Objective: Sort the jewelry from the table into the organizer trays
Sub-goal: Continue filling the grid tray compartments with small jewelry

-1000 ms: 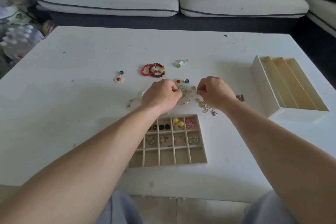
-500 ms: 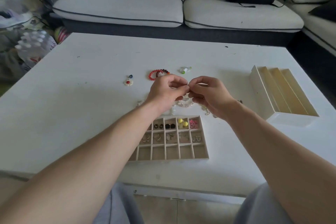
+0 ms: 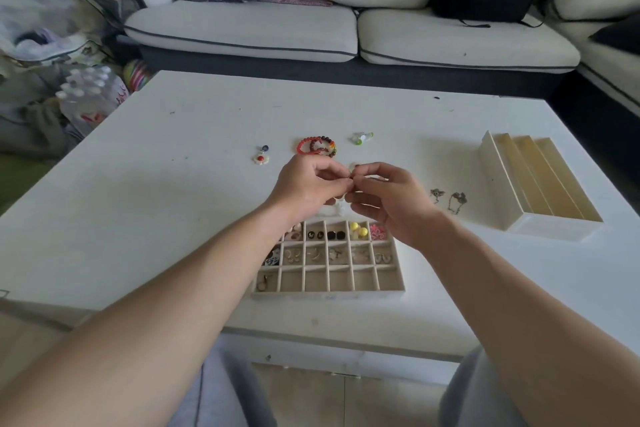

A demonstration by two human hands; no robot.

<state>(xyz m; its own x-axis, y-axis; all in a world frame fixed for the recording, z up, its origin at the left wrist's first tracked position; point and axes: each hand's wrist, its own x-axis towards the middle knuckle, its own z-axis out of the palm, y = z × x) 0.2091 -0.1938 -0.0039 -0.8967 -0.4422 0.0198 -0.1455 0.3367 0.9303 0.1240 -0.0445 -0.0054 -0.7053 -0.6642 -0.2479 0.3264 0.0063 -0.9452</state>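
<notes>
Beige grid tray [image 3: 329, 295] below; left hand [image 3: 308, 185], right hand [image 3: 393, 203] pinching small piece [image 3: 351, 177] (type unclear).

Two hands [image 3: 311, 185] [image 3: 389, 199], two trays [image 3: 329, 295] [image 3: 493, 184], two bead bracelets [image 3: 304, 146] [image 3: 328, 146].

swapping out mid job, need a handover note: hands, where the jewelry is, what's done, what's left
Left hand and right hand: both pinch a small piece between them above the table; too small to identify.
Done: grid tray has its top two rows filled, plus one piece in the bottom-left cell.
Long tray: no jewelry seen in it.
Left on the table: bracelets, flower charm, green piece, chains by the long tray, pale bits under the hands.
</notes>
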